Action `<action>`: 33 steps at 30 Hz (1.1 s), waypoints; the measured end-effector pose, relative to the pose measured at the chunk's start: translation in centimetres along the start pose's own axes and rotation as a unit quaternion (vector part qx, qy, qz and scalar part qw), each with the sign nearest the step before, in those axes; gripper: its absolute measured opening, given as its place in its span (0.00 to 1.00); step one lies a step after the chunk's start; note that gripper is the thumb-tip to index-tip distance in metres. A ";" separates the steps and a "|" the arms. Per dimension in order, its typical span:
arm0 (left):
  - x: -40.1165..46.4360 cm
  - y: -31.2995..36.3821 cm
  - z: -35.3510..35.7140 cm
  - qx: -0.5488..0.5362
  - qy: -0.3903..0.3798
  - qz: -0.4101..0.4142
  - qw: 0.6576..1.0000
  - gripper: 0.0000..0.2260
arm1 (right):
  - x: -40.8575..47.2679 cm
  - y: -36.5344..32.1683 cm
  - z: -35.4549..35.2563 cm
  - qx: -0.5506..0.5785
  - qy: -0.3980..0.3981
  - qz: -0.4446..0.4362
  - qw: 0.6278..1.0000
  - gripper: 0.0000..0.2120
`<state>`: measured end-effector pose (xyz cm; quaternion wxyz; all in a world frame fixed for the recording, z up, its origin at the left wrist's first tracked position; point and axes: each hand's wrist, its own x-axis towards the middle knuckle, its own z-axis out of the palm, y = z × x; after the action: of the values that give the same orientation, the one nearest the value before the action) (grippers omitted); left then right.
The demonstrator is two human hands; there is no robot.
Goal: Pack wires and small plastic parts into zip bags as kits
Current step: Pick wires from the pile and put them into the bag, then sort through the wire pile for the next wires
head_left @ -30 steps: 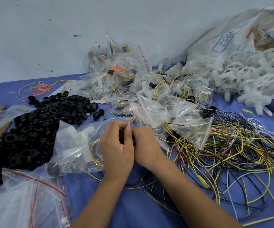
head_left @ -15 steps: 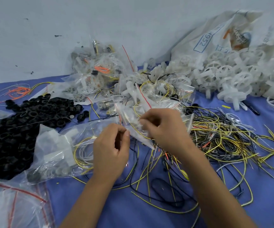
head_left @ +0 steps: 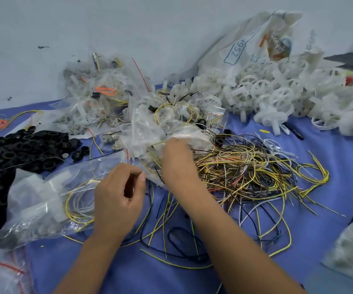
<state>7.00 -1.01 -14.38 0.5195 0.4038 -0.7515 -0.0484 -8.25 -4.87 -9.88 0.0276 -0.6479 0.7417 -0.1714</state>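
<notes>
Clear bag point(head_left: 150, 143): on the pile, above the wires point(head_left: 245, 172), gripped by right hand point(head_left: 177, 160).
Left hand point(head_left: 118, 198): curled, pinching at the bag's lower edge.
Black rings point(head_left: 22, 149): far left on table point(head_left: 330, 209).

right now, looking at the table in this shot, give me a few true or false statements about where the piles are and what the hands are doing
1. The pile of black plastic rings lies to the left of the hands. True.
2. The white plastic wheels are heaped at the near left corner. False: they are at the far right, by the wall and a large white sack.
3. The right hand reaches into clear zip bags at the middle of the table. True.
4. The left hand lies flat, fingers straight. False: its fingers are curled, thumb meeting fingertips.
5. The tangle of yellow and black wires lies on a red cloth. False: the cloth is blue.
</notes>
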 end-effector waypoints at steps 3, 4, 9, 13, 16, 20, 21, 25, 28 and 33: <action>0.0 -0.1 0.0 0.001 -0.001 -0.015 1.000 0.06 | 1.0 -1.9 0.0 -0.026 -0.030 -0.053 0.998 0.12; 0.0 -0.1 0.0 -0.001 0.000 -0.022 1.000 0.06 | 1.4 -1.8 -0.6 -0.009 -0.049 -0.061 0.997 0.06; 0.1 0.2 -0.2 -0.002 0.005 -0.015 1.000 0.06 | 2.2 2.5 -5.3 0.190 -0.102 -0.026 0.976 0.15; 0.2 0.6 -0.2 0.006 -0.002 0.014 1.000 0.06 | 1.8 8.7 -7.9 0.075 -0.052 0.025 0.996 0.05; 0.4 1.2 -0.1 0.011 -0.009 0.042 0.999 0.06 | 1.5 12.3 -8.7 -0.059 -0.106 0.050 0.991 0.09; 0.7 2.1 0.4 0.009 -0.041 0.080 0.996 0.08 | 1.3 14.0 -8.7 -0.072 -0.182 0.034 0.980 0.15; 0.8 2.3 0.6 0.010 -0.049 0.083 0.995 0.09 | 1.4 14.1 -8.5 -0.075 -0.186 0.027 0.979 0.16; 1.7 3.5 1.2 0.014 -0.063 0.096 0.993 0.09 | 1.8 14.3 -7.2 -0.082 -0.162 0.019 0.983 0.14; 2.9 4.8 2.2 0.004 -0.065 0.100 0.993 0.08 | 1.7 14.6 -6.7 -0.064 -0.131 -0.008 0.989 0.12; 5.3 6.2 5.6 -0.004 -0.097 0.029 0.995 0.03 | 1.2 14.2 -7.2 0.076 -0.056 -0.108 0.990 0.07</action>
<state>-1.76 -2.25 -9.96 0.4473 0.3734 -0.8092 -0.0752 -23.88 -3.04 -7.01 0.0998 -0.7291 0.6493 -0.1922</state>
